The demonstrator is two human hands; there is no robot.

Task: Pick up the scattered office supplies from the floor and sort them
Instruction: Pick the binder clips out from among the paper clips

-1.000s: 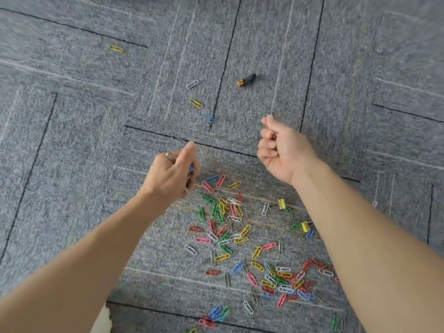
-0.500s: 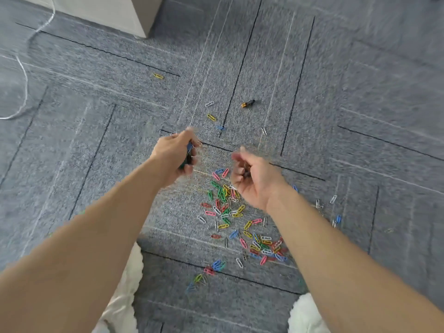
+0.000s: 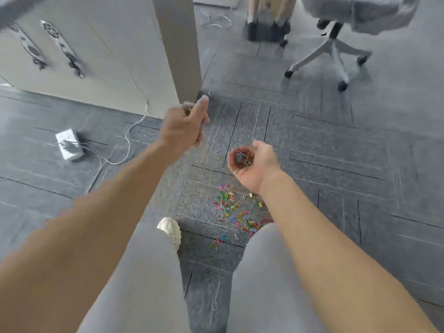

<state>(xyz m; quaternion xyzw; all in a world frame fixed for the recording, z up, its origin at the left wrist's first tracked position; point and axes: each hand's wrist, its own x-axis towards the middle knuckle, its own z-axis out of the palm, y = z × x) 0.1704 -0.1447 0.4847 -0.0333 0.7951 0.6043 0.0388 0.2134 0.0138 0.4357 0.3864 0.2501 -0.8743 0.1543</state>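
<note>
Taking the pile of paper clips (image 3: 229, 210) on the carpet (image 3: 336, 164) as my marker, a white power strip (image 3: 69, 145) lies well off to its left. My left hand (image 3: 185, 126) hangs beyond the pile and to its left, held high. Its fingers are curled tight with the thumb sticking up. A speck of blue and a glint show at the fist's edge, which I take for a few clips (image 3: 202, 122) pinched inside, though the blur keeps me from being sure. A white shoe (image 3: 169, 230) stands just left of the pile's near end. The pile itself runs lengthwise away from me, drifting rightward as it comes nearer, with a couple of yellow binder clips (image 3: 260, 204) on its right edge and two loose strays (image 3: 217, 155) beyond its far end. My right hand (image 3: 254, 164) is just past the pile's far right corner, palm up and cupped. Its fingers are bent loosely round a handful of clips (image 3: 242, 156), so it is full, not free. It is the nearer hand to the pile, but both look well above the floor. I judge the next move is to unload what I carry before reaching down again. An office chair (image 3: 336, 51) stands far beyond the pile, to the right.
</note>
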